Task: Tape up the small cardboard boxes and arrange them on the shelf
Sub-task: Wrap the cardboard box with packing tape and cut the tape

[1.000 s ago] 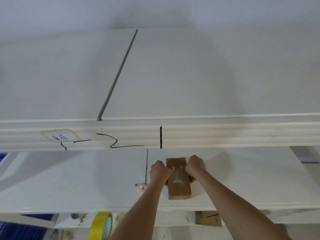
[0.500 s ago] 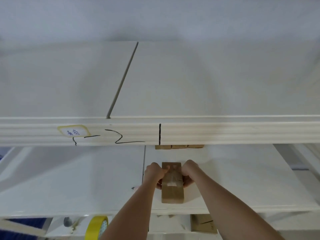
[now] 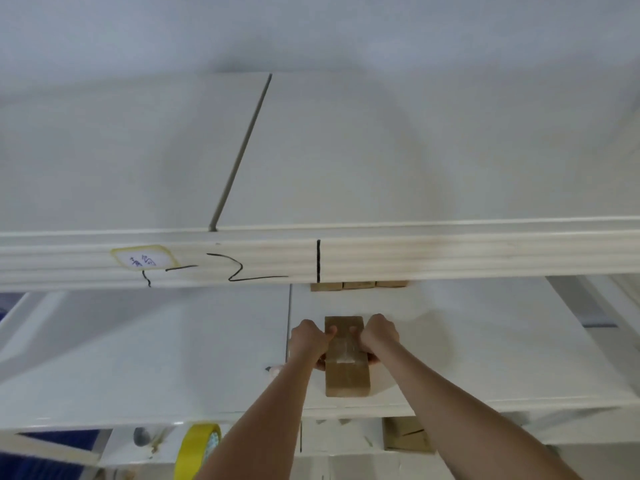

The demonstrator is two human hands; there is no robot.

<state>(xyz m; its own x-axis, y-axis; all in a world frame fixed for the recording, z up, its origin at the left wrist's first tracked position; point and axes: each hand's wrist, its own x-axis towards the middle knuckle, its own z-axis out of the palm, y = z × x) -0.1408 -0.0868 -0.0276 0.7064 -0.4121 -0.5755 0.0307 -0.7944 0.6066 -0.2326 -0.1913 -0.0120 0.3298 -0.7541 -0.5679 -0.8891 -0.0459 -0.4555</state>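
Both hands grip a small cardboard box [image 3: 346, 362] on the white shelf [image 3: 485, 341]: the left hand [image 3: 310, 342] curls around its left side, the right hand [image 3: 379, 337] around its right, fingertips on the taped top. A row of boxes [image 3: 358, 285] lies farther back. A yellow tape roll [image 3: 197, 448] sits below, near left.

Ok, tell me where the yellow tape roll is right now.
In the head view the yellow tape roll sits at the bottom, left of centre, below the front edge of the white shelf and just left of the left forearm.
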